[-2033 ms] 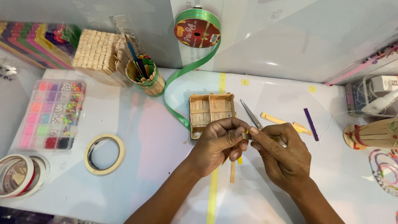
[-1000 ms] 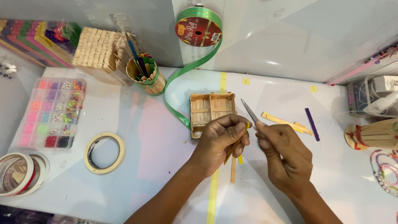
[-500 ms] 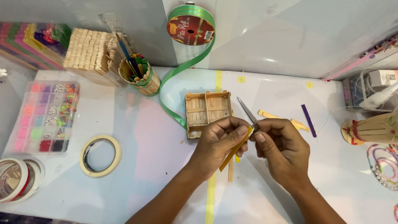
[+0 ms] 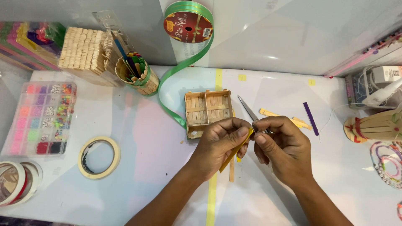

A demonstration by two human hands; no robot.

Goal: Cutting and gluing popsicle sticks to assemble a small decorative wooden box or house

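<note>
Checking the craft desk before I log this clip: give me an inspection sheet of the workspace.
Surface: white table with a yellow tape line down the middle.
Job's things: yellow stick and scissors; small wooden stick tray just behind.
Clutter: bead box, tape rolls, green ribbon spool, stick-built cup, loose sticks.
Grippers: left hand pinches the stick; right hand grips the scissors.
Cables: thin white cord at right.
Surroundings: pale walls; nothing else seen.

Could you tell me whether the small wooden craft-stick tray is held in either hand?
No, the small wooden craft-stick tray lies on the white table, apart from both hands.
</note>
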